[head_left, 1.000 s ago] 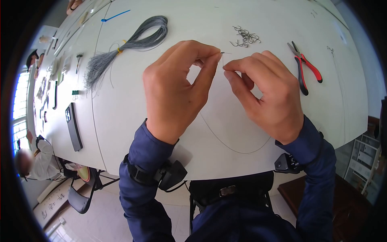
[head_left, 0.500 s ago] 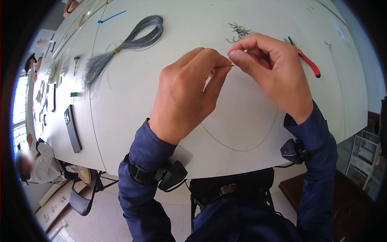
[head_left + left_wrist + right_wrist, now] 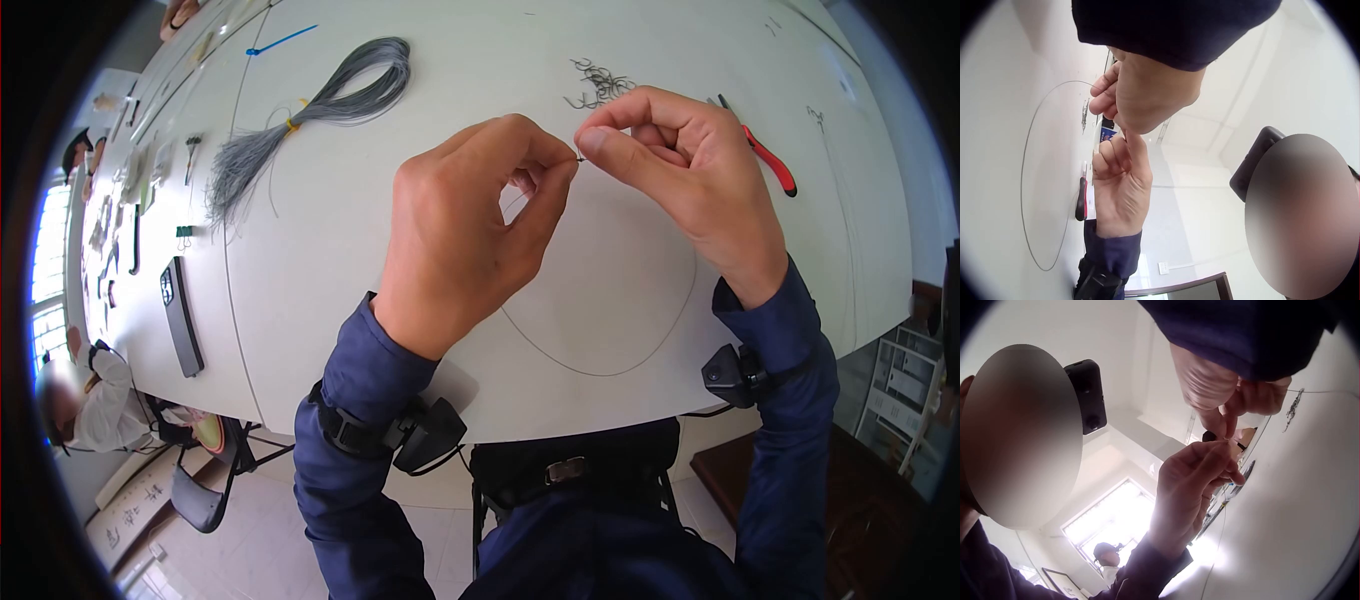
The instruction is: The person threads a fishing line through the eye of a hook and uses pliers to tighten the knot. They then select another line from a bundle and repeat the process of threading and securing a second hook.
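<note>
My left hand [image 3: 465,225] pinches a tiny dark hook-like piece [image 3: 580,159] between thumb and forefinger. Thumb and forefinger of my right hand [image 3: 700,175] meet right beside it, at the thin line; their exact grip on it is too small to tell. A thin grey line [image 3: 600,375] hangs in a wide loop below both hands. In the left wrist view the same line [image 3: 1021,181] curves beside the hands. In the right wrist view the fingertips of both hands nearly touch, and the small piece is not clear.
Behind my right hand lie a pile of hooks [image 3: 598,82] and red-handled pliers [image 3: 770,165], partly covered. A tied bundle of grey line [image 3: 350,85], a blue tie [image 3: 285,40] and a phone [image 3: 182,318] lie to the left. Another person [image 3: 85,400] sits at far left.
My left hand has shifted right. My right hand has turned, with its fingers moved up near the hook pile, and now covers part of the pliers. The line's loop has widened.
</note>
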Available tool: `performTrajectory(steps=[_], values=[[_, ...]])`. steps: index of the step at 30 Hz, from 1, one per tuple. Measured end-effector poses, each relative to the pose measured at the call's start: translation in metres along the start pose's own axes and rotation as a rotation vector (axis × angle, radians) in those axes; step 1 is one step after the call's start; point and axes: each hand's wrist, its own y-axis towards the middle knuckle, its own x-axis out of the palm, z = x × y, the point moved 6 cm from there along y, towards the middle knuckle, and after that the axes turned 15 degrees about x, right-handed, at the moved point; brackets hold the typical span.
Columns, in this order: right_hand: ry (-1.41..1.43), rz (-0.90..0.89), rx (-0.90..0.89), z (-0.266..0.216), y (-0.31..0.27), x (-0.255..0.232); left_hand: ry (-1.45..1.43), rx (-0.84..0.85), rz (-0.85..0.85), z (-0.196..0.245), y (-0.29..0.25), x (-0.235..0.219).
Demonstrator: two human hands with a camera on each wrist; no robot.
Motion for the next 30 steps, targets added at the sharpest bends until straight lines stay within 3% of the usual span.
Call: performTrajectory(steps=[13,16,20,23,26,30], values=[[-0.21,0.132,-0.051,-0.016,-0.017,0.005,-0.155,-0.262,0.08,-0.016,-0.005,-0.003],[-0.247,0.162,-0.085,-0.019,-0.021,0.007,-0.114,-0.251,0.087,-0.012,-0.004,-0.005],[-0.308,0.184,-0.186,-0.024,-0.024,0.012,0.007,-0.1,0.089,-0.004,-0.001,-0.006],[-0.375,0.213,-0.416,-0.028,-0.024,0.013,0.055,-0.004,0.082,-0.005,-0.001,-0.003],[-0.355,0.218,-0.414,-0.028,-0.022,0.01,0.062,-0.038,0.018,-0.004,0.0,-0.002],[-0.22,0.085,-0.141,-0.019,-0.015,0.007,0.046,-0.032,-0.012,-0.003,-0.001,0.001]])
